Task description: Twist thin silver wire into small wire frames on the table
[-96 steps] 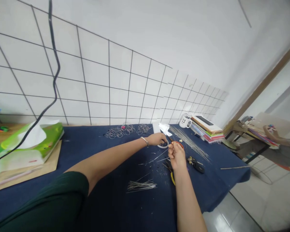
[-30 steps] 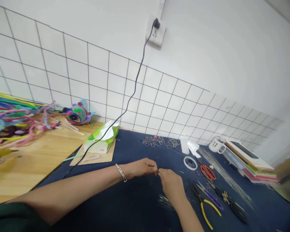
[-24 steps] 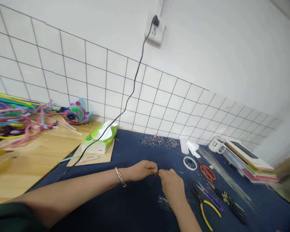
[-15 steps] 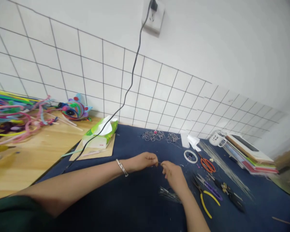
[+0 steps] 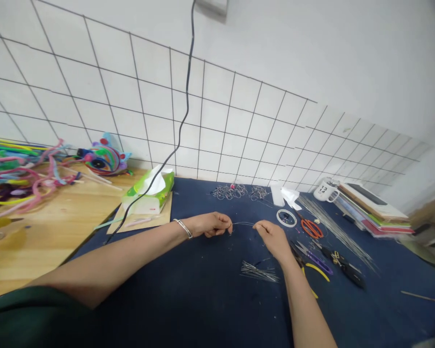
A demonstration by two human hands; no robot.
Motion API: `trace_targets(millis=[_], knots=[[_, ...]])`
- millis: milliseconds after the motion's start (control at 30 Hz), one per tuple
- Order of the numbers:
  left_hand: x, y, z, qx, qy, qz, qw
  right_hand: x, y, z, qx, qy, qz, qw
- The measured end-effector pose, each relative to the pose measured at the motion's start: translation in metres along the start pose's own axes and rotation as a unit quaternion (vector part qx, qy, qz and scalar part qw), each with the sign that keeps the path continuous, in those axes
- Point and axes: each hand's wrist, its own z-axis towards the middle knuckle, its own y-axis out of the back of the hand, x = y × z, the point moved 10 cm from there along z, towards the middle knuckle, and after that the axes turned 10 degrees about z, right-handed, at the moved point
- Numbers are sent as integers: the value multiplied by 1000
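Observation:
A thin silvery wire point(image 5: 243, 223) stretches between my two hands, above the dark blue cloth point(image 5: 188, 295). My left hand point(image 5: 217, 224), with a silver bangle on the wrist, pinches one end. At the other end the fingertips of my right hand point(image 5: 272, 238) are closed on the wire. It looks doubled or slightly bowed in the gap. Below my right hand lies a small pile of short cut wires point(image 5: 259, 272). Yellow-handled pliers point(image 5: 317, 271) are partly hidden behind my right forearm.
To the right are purple snips point(image 5: 321, 263), orange-handled scissors point(image 5: 311, 228), a white ring spool point(image 5: 286, 218), black cutters point(image 5: 348, 273), long wires point(image 5: 337, 234), a mug point(image 5: 326, 190) and stacked books point(image 5: 375, 208). Tissues point(image 5: 150, 193), a hanging cable point(image 5: 187, 96) and pipe cleaners point(image 5: 39, 179) are leftward.
My hands have moved apart, so a longer stretch of wire shows between them. The view has tilted down and shifted, and the pile of short wires is now less covered by my right arm.

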Motion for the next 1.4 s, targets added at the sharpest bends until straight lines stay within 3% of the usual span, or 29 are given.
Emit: trace_targets(millis=[100,200,300,400,567,800,1033,1233,1400], knots=[[-20,14,-5,-32,-73,199,977,4,-15,-5,81,8,-26,996],[-31,20,-9,-70,-115,399,907,0,-30,-11,152,-13,-68,986],[-28,17,-7,-101,-113,520,841,-7,-35,-12,169,-30,-115,978],[-26,6,-3,-132,-119,568,804,-8,-36,-10,156,-31,-137,978],[-23,-4,-3,-141,-100,568,805,-6,-39,-11,158,-26,-173,972],[-34,-2,-10,-165,-89,573,798,2,-43,-15,142,-4,-317,938],[-46,-11,-13,-199,-93,602,768,24,-60,-17,99,34,-302,947],[-45,-17,-12,-150,-118,614,766,43,-61,-22,91,85,-358,925],[-41,-28,-17,-81,-181,652,732,50,-71,-29,141,125,-374,908]])
